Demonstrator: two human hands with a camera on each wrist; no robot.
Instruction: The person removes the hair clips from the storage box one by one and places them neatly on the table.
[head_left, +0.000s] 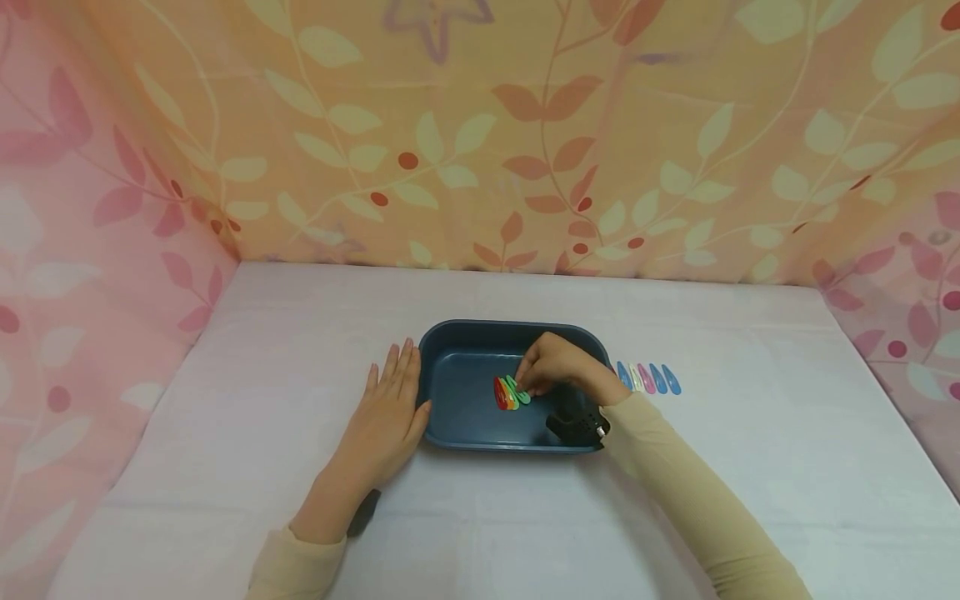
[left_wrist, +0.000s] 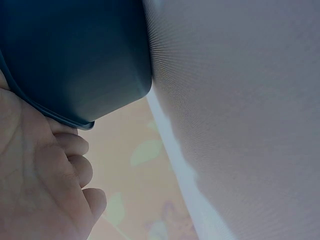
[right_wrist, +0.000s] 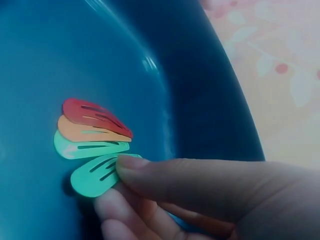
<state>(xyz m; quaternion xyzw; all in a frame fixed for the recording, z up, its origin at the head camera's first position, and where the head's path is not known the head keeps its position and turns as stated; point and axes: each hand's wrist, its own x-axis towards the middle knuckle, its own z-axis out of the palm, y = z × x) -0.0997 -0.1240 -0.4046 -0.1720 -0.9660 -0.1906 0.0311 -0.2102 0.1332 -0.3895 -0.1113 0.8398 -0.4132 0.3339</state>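
Note:
A dark blue rectangular tray stands on the table, its left side touched by my left hand, whose fingers lie straight along the rim. In the left wrist view, that hand's fingertips show beside the tray's outer wall. My right hand reaches into the tray and pinches a green snap hair clip between thumb and fingers. Just beside it on the tray floor lie a red hair clip, an orange hair clip and another green hair clip, fanned in an overlapping row.
To the right of the tray, a row of several hair clips in blue, pale and pink lies on the white tablecloth. A leaf-patterned curtain hangs behind the table and along both sides. A black wrist device sits under the right wrist.

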